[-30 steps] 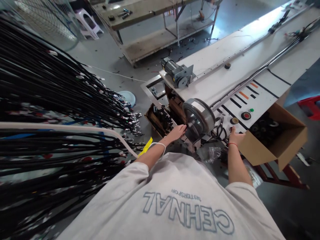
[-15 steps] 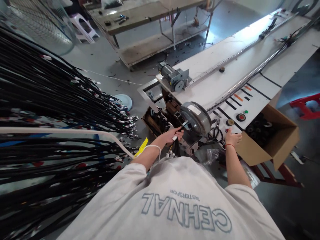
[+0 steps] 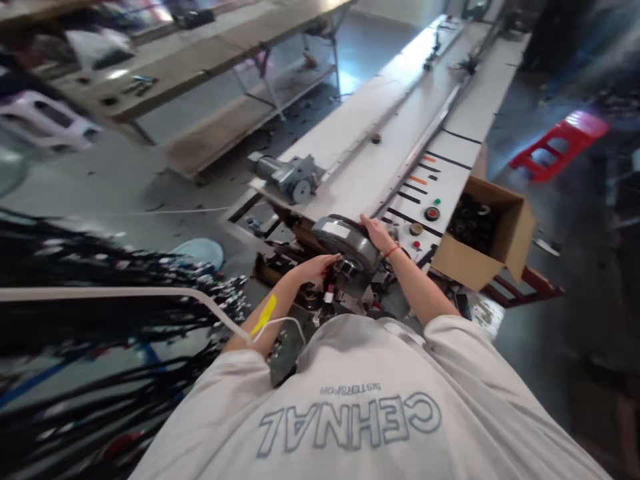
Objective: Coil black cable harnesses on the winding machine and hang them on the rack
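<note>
My left hand (image 3: 320,265) is at the near side of a grey machine wheel (image 3: 350,241), by its hub. Its fingers are closed together, and what they hold is hidden. Just below them hang dark wire ends with white connectors (image 3: 329,297). My right hand (image 3: 376,233) reaches over the wheel's right side, fingers stretched out along the rim. Whether it presses on the rim is hard to tell. The wheel stands at the near end of a long white bench (image 3: 350,157), with a motor (image 3: 287,175) at its left.
Right of the wheel are a tape roll (image 3: 416,229), a red button (image 3: 417,245) and a round switch (image 3: 432,213). A cardboard box (image 3: 510,233) holds dark rolls. A red stool (image 3: 560,147) stands beyond. Black cable bundles (image 3: 100,300) hang at left; a workbench (image 3: 210,70) stands behind.
My right hand has moved left from beside the red button to the wheel's rim. My left hand has shifted to the hub. The view has turned to the right.
</note>
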Available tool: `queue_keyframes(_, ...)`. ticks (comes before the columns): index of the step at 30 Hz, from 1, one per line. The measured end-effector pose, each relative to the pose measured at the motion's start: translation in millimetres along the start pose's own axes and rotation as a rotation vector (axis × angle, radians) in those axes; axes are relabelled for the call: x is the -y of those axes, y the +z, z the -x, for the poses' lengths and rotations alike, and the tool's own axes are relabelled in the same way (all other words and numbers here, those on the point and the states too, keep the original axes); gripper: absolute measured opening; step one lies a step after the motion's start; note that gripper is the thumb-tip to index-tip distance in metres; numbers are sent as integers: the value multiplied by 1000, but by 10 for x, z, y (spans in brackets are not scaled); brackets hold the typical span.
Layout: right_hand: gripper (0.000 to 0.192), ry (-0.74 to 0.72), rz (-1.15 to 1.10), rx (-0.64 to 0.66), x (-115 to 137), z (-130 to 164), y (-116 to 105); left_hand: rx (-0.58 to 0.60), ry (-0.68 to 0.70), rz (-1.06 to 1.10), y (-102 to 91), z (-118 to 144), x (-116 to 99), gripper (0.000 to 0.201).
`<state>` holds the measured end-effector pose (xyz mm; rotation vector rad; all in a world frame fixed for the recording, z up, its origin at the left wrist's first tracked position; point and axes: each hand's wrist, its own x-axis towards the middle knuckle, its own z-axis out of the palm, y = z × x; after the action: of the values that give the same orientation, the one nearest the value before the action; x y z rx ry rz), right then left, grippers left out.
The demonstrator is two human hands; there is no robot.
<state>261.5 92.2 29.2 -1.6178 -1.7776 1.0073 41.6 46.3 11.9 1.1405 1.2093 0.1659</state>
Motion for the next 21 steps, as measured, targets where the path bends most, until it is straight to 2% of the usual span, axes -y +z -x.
queue_keyframes(2,58,111,98,-136,-291,430,51,-84,90,-303,26,30,-33,51)
queue_keyframes(5,27,283,262,-293,-551,942,150,-259,224,-753,72,102,-96,40)
queue_keyframes(7,34,399,422,-338,-629,1129,172,-326,248,-942,26,188,-144,33)
queue_keyframes(10,37,569,511,-312,-708,1271,63,-412,256,-1001,-212,316,-209,33)
queue_keyframes(12,32,629,391,-288,-728,1374,-75,-461,255,-961,-399,358,-229,34)
queue_keyframes(14,25,551,154,-252,-664,1518,-176,-476,237,-914,-508,369,-223,33)
queue_keyframes(16,20,328,-170,-145,-488,1666,-165,-468,214,-857,-508,377,-203,33)
queue_keyframes(17,22,200,-335,-32,-370,1720,-111,-454,213,-825,-476,385,-193,33)
queue_keyframes(19,38,44,-641,306,-124,1742,72,-417,234,-767,-396,396,-185,32)
queue_keyframes(21,61,74,-855,702,91,1615,309,-367,277,-747,-347,382,-193,29)
